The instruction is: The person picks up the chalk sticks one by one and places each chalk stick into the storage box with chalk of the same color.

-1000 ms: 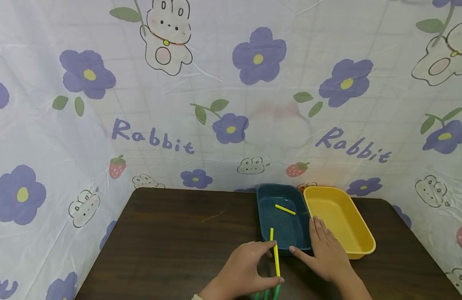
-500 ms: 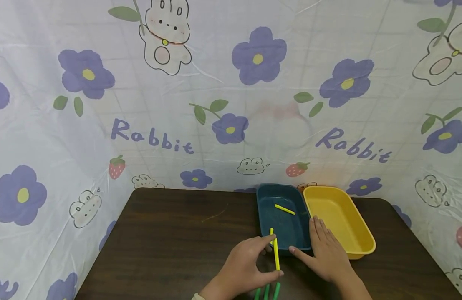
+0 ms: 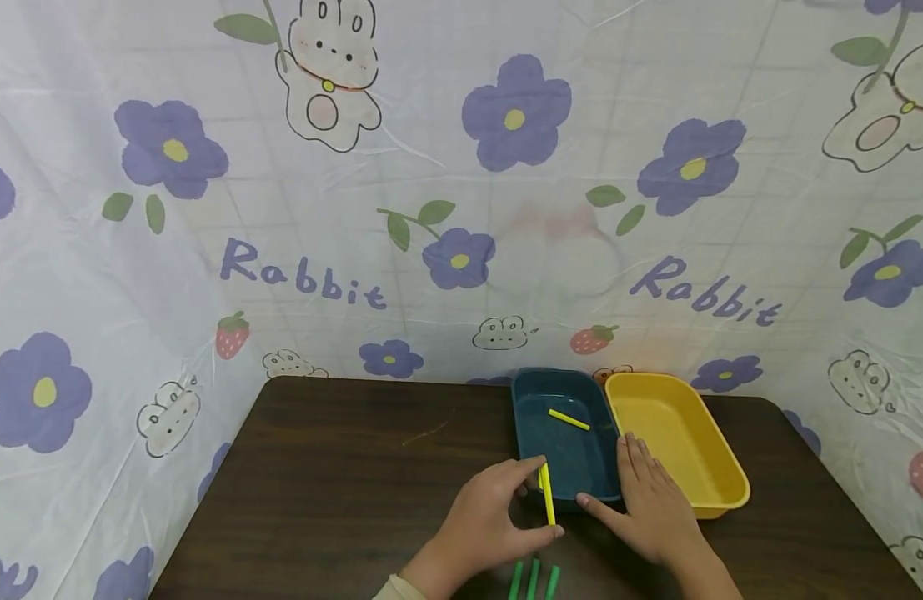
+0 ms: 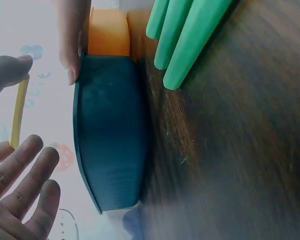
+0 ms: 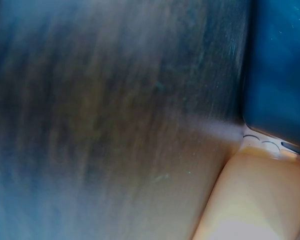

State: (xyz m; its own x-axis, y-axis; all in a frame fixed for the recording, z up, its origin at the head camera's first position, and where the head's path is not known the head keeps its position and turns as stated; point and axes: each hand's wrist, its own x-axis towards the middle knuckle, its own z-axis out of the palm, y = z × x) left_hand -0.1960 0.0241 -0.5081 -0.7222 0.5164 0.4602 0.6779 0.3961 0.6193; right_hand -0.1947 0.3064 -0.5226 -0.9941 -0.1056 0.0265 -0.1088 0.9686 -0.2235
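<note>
My left hand (image 3: 487,517) pinches a yellow stick (image 3: 548,496) lengthwise, its ends between thumb and index finger, at the near edge of the dark blue tray (image 3: 526,433). In the left wrist view the yellow stick (image 4: 18,112) stands off the tray's outer wall (image 4: 110,130), and the other fingers are spread. One yellow stick (image 3: 569,419) lies inside the blue tray; another (image 3: 540,478) shows partly behind the held one. With straight fingers, my right hand (image 3: 652,504) rests along the blue tray's right rim, its thumb at the near rim.
A yellow tray (image 3: 719,442) stands against the blue tray's right side. Three green sticks (image 3: 533,579) lie side by side on the dark wooden table (image 3: 341,475), below my left hand. A patterned cloth (image 3: 551,192) hangs behind the table.
My left hand has moved forward with the yellow stick, away from the green sticks and up to the blue tray's near edge. The right hand has stayed in place.
</note>
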